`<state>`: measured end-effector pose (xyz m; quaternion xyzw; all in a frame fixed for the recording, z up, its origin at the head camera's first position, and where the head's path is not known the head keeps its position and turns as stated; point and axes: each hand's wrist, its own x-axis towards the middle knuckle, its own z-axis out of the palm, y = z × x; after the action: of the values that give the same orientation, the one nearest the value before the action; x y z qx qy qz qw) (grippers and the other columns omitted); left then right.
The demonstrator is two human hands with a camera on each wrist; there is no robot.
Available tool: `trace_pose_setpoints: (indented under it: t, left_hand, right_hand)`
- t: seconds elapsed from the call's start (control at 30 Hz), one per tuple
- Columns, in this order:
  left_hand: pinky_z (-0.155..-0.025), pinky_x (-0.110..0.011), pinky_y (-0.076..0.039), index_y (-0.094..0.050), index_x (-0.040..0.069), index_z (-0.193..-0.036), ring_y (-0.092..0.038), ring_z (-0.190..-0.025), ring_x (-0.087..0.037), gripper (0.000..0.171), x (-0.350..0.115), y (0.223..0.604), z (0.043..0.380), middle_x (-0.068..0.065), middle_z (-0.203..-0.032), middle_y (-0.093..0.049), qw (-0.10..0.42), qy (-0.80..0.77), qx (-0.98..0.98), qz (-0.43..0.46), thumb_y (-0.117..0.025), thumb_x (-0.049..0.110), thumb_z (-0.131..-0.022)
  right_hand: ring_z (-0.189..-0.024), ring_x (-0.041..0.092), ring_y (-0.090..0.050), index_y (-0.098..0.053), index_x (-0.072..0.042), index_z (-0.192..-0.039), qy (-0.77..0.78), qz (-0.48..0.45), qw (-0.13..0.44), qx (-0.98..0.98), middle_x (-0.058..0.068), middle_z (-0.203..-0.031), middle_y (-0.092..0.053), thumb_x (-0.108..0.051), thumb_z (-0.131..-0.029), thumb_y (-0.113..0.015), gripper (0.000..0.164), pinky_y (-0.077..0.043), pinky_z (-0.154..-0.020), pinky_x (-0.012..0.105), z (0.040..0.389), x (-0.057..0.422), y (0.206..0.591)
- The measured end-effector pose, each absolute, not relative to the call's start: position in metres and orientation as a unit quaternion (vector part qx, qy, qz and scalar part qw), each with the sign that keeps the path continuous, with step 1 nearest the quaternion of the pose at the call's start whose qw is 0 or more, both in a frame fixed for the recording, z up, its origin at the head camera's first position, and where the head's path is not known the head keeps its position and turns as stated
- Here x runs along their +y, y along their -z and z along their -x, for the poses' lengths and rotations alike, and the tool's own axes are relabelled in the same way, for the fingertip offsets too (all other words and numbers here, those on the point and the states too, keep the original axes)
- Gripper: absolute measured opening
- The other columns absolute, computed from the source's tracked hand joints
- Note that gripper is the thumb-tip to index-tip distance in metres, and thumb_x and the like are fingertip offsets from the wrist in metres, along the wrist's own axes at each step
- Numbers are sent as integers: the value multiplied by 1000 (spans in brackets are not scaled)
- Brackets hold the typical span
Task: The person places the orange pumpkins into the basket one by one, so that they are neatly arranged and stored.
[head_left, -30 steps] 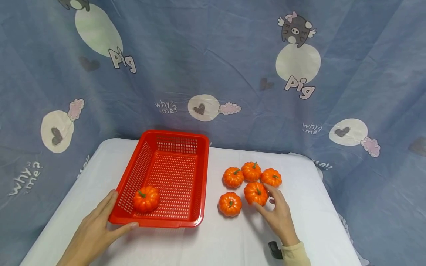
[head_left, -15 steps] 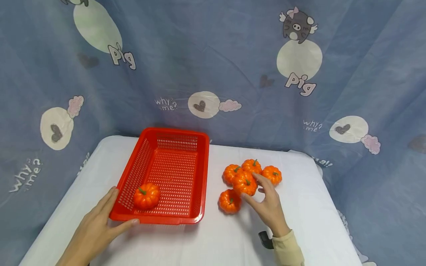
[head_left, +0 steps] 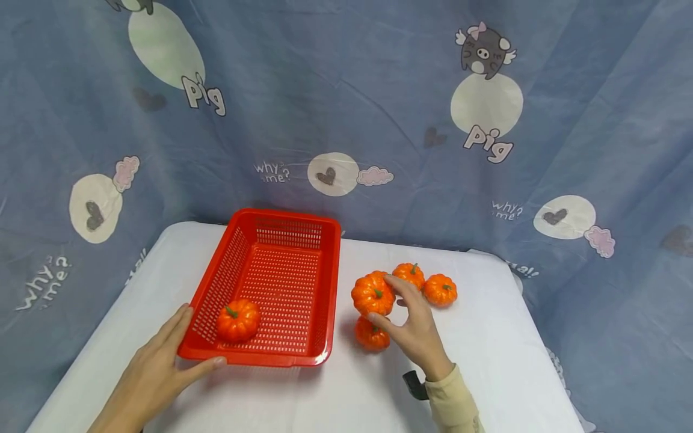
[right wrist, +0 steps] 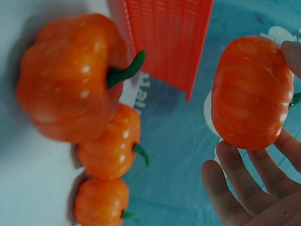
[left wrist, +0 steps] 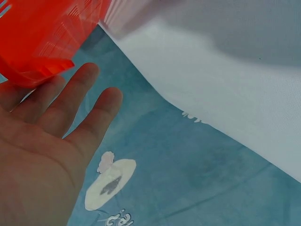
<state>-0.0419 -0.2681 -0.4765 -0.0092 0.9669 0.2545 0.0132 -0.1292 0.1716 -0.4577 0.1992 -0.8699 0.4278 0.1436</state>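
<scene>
My right hand (head_left: 414, 331) pinches a small orange pumpkin (head_left: 372, 293) with a green stem between thumb and fingers. In the right wrist view this pumpkin (right wrist: 251, 92) is held up, apart from the others. Just below it in the head view, another pumpkin (head_left: 372, 335) is partly covered. My left hand (head_left: 154, 373) lies at the near left corner of a red plastic basket (head_left: 331, 288), thumb by the front rim. From the left wrist, fairly straight fingers (left wrist: 70, 106) show, some touching the basket's edge. One pumpkin (head_left: 239, 320) sits inside the basket.
Two more pumpkins, one at the back (head_left: 408, 275) and one to its right (head_left: 440, 290), lie on the white table (head_left: 503, 349). A blue patterned cloth (head_left: 346, 108) hangs behind the table. The basket stands left of the loose pumpkins.
My right hand has moved left with the pumpkin, from near the right-hand group to above the left-hand pumpkins, now hiding one. The left hand and basket have hardly moved.
</scene>
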Motion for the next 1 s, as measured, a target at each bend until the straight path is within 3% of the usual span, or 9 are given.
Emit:
trace_pose_setpoints:
  t: [0.33,0.67,0.83,1.0]
  left_hand:
    - [-101,-79,-31,-8,3,-162,-34,-134,-58,129,-267,477,44,-29,-162,-21,14,-254,967,11,-70,77,-76]
    - [-102,-78,-29,-7,1,-161,-32,-136,-58,130,-267,478,45,-30,-162,-19,25,-252,967,17,-69,77,-77]
    - [-102,-79,-30,-6,2,-162,-31,-136,-57,130,-266,479,45,-29,-163,-18,28,-255,966,17,-68,78,-76]
    - [-101,-79,-31,-5,5,-162,-32,-137,-57,127,-267,479,42,-27,-165,-17,13,-263,965,10,-70,75,-78]
  right_hand:
    - [-126,9,-54,-54,-22,-144,-436,-233,108,-863,-11,-141,-54,-36,-82,-87,72,-52,-104,40,138,150,449]
    - [-124,9,-55,-53,-22,-145,-428,-279,83,-856,-11,-141,-54,-38,-83,-86,72,-56,-97,35,148,127,447]
    - [-123,9,-54,-53,-21,-144,-403,-300,84,-861,-9,-141,-54,-42,-83,-85,72,-57,-95,40,153,120,446]
    - [-120,7,-54,-52,-19,-145,-385,-325,86,-859,-8,-140,-54,-44,-84,-83,72,-55,-97,32,156,110,444]
